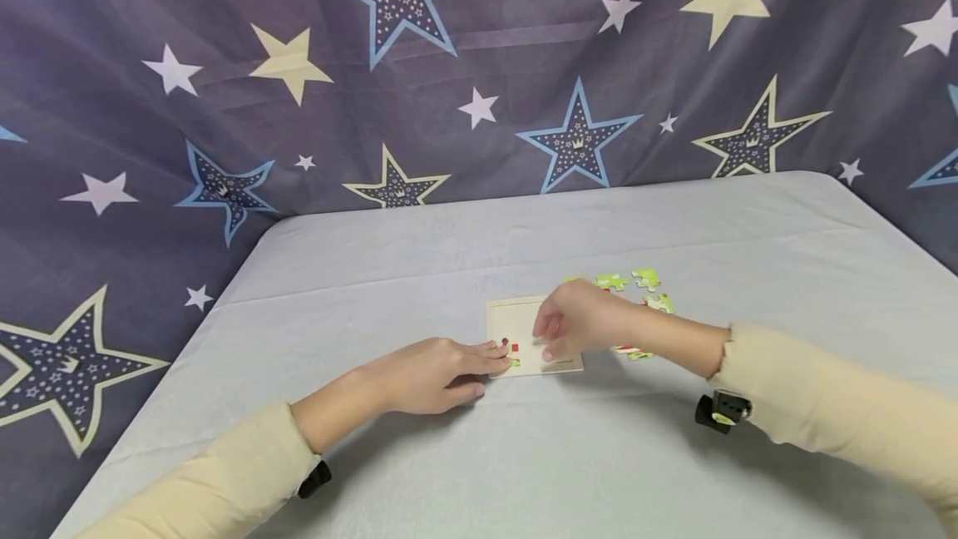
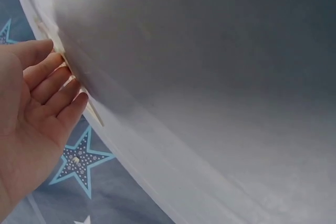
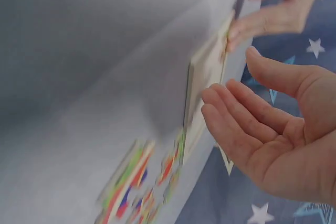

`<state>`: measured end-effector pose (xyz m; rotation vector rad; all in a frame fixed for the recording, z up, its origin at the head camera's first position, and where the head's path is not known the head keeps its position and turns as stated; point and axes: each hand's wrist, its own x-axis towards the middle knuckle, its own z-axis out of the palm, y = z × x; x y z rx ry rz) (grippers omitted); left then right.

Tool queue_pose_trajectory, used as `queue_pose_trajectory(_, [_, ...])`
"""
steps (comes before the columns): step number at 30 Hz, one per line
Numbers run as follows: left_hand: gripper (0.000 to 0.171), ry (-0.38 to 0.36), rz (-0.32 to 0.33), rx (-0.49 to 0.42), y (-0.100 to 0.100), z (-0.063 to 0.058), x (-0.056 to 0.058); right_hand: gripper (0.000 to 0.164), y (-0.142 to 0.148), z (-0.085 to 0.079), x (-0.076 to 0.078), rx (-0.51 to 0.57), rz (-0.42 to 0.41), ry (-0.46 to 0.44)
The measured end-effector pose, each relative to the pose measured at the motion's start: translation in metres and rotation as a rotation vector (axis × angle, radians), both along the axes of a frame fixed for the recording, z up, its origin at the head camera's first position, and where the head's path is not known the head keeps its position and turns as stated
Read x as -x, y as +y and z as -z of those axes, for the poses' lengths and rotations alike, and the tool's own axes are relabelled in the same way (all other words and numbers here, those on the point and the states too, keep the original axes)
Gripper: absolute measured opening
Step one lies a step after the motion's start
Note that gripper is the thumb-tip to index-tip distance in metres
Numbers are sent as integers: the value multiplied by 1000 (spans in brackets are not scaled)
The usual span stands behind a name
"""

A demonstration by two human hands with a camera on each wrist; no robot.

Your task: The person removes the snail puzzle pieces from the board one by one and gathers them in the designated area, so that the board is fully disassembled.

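A pale wooden puzzle tray (image 1: 524, 313) lies on the grey cloth, with a small red, white and green puzzle piece (image 1: 513, 349) in its lower left part. My left hand (image 1: 437, 373) rests at the tray's left side, its extended fingertips on the edge of that piece. Over the right half of the tray hovers my right hand (image 1: 580, 321), fingers loosely bent and thumb apart. In the right wrist view nothing shows between the thumb and fingers of this right hand (image 3: 278, 124). The hand covers part of the tray and some loose pieces.
Several loose puzzle pieces (image 1: 647, 279) in green, red and white lie right of the tray, partly behind the right forearm. In the right wrist view, blurred pieces (image 3: 126, 182) lie beside the tray. A star-patterned curtain (image 1: 479, 65) hangs behind the cloth-covered table (image 1: 374, 273).
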<state>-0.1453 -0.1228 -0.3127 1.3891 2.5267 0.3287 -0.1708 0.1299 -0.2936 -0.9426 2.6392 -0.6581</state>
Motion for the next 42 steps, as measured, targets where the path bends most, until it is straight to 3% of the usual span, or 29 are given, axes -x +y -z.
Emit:
queue_pose_trajectory(7, [38,140,24,44,6,-4,1,18,-19,7,-2,3,-50,9])
queue_pose_trajectory(11, [35,181,19,83,8,-7,0,18,-21,11,-2,20,-43,8])
queue_pose_trajectory(17, [32,205,-24,35,8,-10,8,17,-22,12,0,19,-19,-14])
queue_pose_trajectory(22, [52,165,-84,10,8,-9,22,18,-23,11,0,3,-1,-23])
queue_pose_trajectory(30, [87,-19,-160,70,12,-1,40,22,-29,11,2,15,4,2])
queue_pose_trajectory(34, [89,-41,-170,89,13,3,44,24,-31,12,3,23,-8,27])
queue_pose_trajectory(42, [84,-45,-129,116,14,7,46,27,-35,14,2,34,-17,20])
